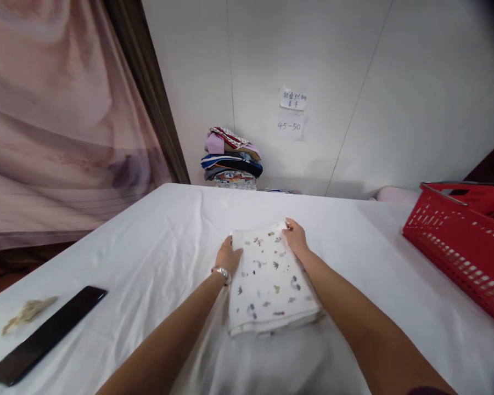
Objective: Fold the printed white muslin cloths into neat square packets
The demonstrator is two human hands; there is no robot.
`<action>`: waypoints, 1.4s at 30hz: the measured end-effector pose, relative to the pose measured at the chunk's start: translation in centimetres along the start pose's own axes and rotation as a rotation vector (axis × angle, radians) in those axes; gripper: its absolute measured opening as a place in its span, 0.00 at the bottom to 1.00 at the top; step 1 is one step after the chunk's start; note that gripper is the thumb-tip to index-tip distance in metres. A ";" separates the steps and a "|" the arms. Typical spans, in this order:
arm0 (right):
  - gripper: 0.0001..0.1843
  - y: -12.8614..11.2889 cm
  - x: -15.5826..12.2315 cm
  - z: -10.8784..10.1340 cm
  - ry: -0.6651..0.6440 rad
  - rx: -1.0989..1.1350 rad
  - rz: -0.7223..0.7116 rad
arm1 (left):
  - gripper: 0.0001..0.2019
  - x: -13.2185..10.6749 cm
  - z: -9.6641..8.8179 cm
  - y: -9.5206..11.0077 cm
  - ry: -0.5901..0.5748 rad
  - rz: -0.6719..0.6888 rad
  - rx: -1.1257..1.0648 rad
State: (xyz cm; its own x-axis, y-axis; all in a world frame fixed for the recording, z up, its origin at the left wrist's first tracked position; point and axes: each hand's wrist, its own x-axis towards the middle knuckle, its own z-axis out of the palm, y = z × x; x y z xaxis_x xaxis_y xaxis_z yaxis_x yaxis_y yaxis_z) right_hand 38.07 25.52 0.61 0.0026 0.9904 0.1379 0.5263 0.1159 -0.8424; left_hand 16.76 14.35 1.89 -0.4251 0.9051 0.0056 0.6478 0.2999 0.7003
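Cloth (267,280): printed, folded, between fingers.
Left hand (228,257): fingers gripping its edge.
Right hand (295,238): fingers pinching its corner.

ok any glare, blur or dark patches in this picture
Head view: upper right corner falls into blurry darkness; no harsh glare on the white tablecloth, only soft shading along its folds; the printed cloth looks slightly soft, its motifs discernible.

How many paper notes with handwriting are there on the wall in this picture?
2. The upper note is on the wall behind the table; the lower note, reading 45-50, is directly below it. Neither appears to cover another.
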 end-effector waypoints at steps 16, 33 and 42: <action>0.31 2.2 -8.8 -4.3 -0.179 -0.009 -0.101 | 0.34 -3.2 -1.0 -1.0 -0.112 -0.059 -0.172; 0.28 2.6 -18.2 -8.1 -0.099 0.101 -0.006 | 0.28 -12.7 -1.2 -2.2 -0.025 0.015 -0.177; 0.14 2.3 -19.0 -8.7 -0.003 -0.218 -0.480 | 0.17 -14.4 -1.4 -1.0 0.186 0.500 0.205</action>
State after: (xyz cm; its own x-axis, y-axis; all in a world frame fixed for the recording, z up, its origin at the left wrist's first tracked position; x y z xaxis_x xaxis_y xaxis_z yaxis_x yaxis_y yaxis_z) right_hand 46.59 6.37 0.58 -0.2844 0.8298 0.4801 0.6324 0.5388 -0.5565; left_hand 21.31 0.60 2.11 -0.1275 0.8894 0.4389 0.9001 -0.0821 0.4278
